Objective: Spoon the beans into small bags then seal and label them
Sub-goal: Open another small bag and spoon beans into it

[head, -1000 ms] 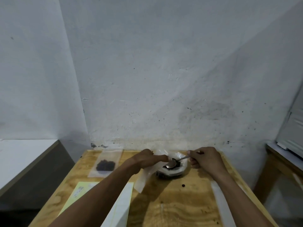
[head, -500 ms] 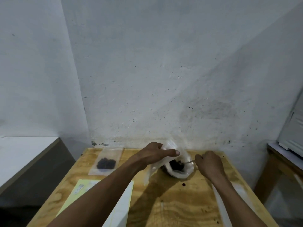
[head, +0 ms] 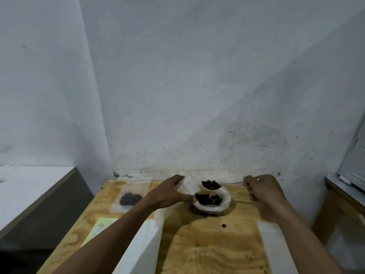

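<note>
My left hand [head: 169,192] pinches a small clear bag [head: 188,184] and holds its mouth up beside the bean bowl [head: 222,206]. Dark beans [head: 207,198] fill the bowl, which sits at the far middle of the wooden table [head: 217,252]. My right hand [head: 260,187] grips the handle of a spoon [head: 211,184]; its heaped bowl hangs above the bean bowl, just right of the bag's mouth. A filled clear bag [head: 131,195] of beans lies flat at the table's far left.
A yellow-green sheet [head: 100,228] and a white sheet [head: 142,250] lie at the near left. A white strip [head: 274,248] lies at the near right. One loose bean [head: 223,225] rests on the wood in front of the bowl. A wall stands right behind the table.
The spoon was down in the bowl behind the bag; now it is lifted out, heaped with beans. My right hand has moved up and right, and the bag has shifted left off the bowl.
</note>
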{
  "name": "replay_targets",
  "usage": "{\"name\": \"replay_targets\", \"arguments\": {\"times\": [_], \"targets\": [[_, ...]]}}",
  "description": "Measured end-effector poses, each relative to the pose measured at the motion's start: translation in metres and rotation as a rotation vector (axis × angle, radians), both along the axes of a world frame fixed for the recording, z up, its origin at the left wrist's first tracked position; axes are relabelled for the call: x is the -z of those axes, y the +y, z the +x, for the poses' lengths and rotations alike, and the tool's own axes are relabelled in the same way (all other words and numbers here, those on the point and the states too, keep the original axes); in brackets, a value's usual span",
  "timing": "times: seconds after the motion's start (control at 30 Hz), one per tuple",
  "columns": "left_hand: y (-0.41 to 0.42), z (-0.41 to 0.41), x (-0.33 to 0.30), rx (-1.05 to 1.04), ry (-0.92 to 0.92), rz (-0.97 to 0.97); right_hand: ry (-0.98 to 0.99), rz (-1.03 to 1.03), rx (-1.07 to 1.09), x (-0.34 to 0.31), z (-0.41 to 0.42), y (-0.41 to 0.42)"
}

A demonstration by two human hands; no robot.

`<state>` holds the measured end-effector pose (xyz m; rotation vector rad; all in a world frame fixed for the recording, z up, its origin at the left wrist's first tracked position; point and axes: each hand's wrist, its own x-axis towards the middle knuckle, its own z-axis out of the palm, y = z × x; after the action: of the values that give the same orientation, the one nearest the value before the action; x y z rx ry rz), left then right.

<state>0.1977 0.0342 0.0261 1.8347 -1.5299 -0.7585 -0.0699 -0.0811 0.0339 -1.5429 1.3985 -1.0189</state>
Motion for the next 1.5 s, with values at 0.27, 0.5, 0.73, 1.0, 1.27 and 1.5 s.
{"name": "replay_targets", "arguments": {"times": [0.27,0.5,0.73,1.0,1.27,1.5], "targets": [[-0.006,-0.006,0.004,0.025,-0.031,0.003,0.217,-0.238,-0.194,-0.048,0.035,0.027],[-0.010,0.000,-0.002,-0.020,0.156,0.095,0.447,-0.485,-0.038,-0.054,0.031,0.016],[-0.018,-0.019,-0.004,-0.017,0.092,0.206,0.657,-0.294,0.018,0.004,0.019,0.007],[-0.031,-0.026,-0.016,0.045,0.068,0.126,0.361,-0.001,0.044,0.047,0.019,0.009],[-0.013,0.014,-0.006,-0.052,-0.117,0.018,0.177,0.010,0.026,0.022,0.009,0.012],[-0.005,0.023,0.004,-0.033,-0.208,-0.009,0.144,-0.121,-0.074,-0.035,0.029,0.017]]}}
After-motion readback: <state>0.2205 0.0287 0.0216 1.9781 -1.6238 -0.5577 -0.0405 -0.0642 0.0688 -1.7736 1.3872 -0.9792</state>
